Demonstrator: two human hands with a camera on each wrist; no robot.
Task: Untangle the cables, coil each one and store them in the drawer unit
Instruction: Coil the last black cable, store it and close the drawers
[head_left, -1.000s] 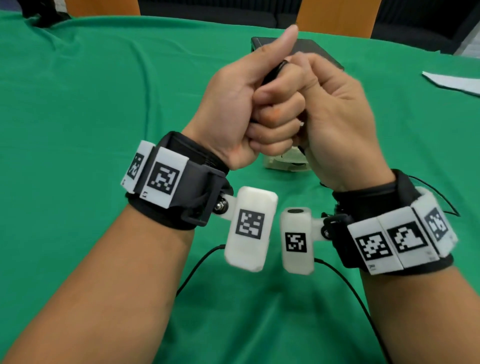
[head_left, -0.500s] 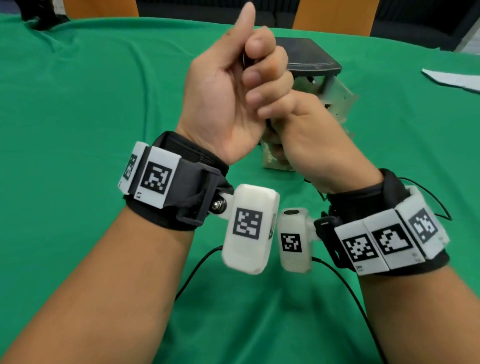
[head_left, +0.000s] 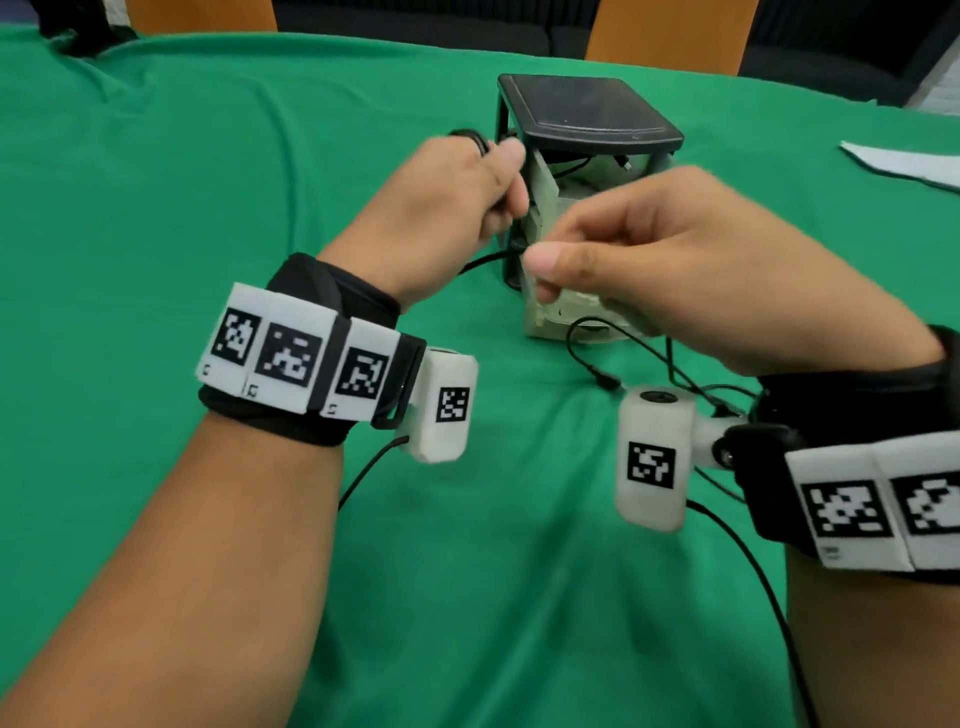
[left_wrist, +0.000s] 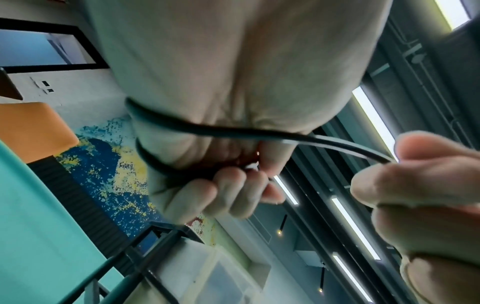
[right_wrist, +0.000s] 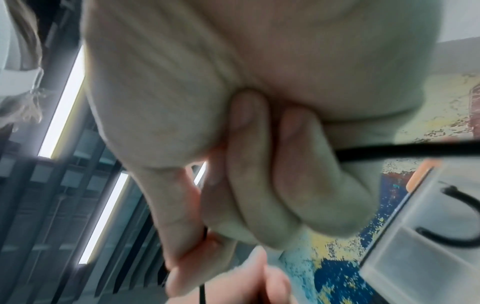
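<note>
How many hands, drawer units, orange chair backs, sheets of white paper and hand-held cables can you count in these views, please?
hands: 2, the left hand and the right hand
drawer unit: 1
orange chair backs: 2
white paper: 1
black cable held between both hands: 1
Total: 7

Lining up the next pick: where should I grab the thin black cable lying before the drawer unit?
Pinch just behind its plug end, from above: that tip lies free and flat on the green cloth, while the rest runs under the right hand.
</note>
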